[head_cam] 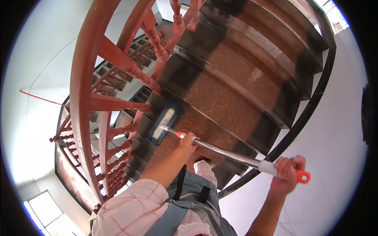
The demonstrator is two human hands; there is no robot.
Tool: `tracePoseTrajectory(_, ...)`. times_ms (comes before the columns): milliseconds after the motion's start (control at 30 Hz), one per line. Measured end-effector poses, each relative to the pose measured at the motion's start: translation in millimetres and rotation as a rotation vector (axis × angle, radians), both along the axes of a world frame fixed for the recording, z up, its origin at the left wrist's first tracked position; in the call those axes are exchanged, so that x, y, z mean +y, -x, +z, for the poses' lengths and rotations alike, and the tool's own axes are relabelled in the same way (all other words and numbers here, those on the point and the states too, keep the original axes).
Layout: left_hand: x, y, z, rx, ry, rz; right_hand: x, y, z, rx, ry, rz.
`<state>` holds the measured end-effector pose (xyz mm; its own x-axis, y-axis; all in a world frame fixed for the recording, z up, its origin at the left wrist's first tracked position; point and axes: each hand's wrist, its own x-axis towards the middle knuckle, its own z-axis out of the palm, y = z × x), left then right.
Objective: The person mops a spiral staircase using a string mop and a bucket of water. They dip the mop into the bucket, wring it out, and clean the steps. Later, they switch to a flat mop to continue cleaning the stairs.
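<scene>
A flat mop with a blue pad and a pale head (pixel 164 124) rests on a dark-edged brown stair tread at the foot of the red balusters. Its metal pole (pixel 227 152) runs from the head across to the lower right. My left hand (pixel 188 141) grips the pole low down, just above an orange collar. Higher up, my right hand (pixel 286 174) is closed around the pale grip near the orange hanging loop at the pole's end. The pad's underside is hidden.
A red wooden banister (pixel 80 88) with turned balusters (pixel 125 105) stands at the left, above lower stair flights. Brown steps (pixel 233 67) with black ends rise towards the upper right. A dark curved skirting (pixel 310 115) borders the white wall (pixel 333 124). One shoe (pixel 210 163) is on a step near the mop.
</scene>
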<state>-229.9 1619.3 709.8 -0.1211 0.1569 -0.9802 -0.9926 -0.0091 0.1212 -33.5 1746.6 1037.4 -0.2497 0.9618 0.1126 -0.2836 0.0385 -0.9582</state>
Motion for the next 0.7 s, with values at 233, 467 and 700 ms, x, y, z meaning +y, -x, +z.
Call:
tracePoseTrajectory(233,-27.0,41.3,-52.3,-0.093,-0.189,0.355,-26.7,55.8,-51.2,-0.059,0.086,0.178)
tracePoseTrajectory(467,-16.0,-26.2,-53.1,-0.026,0.198,-0.051,-88.5,-6.0,-44.7,-0.244,0.297,-0.303)
tracePoseTrajectory(700,-13.5,-125.7,-26.7,-0.168,0.17,-0.487,-137.8,-39.0,15.2,-0.372,0.247,-0.584)
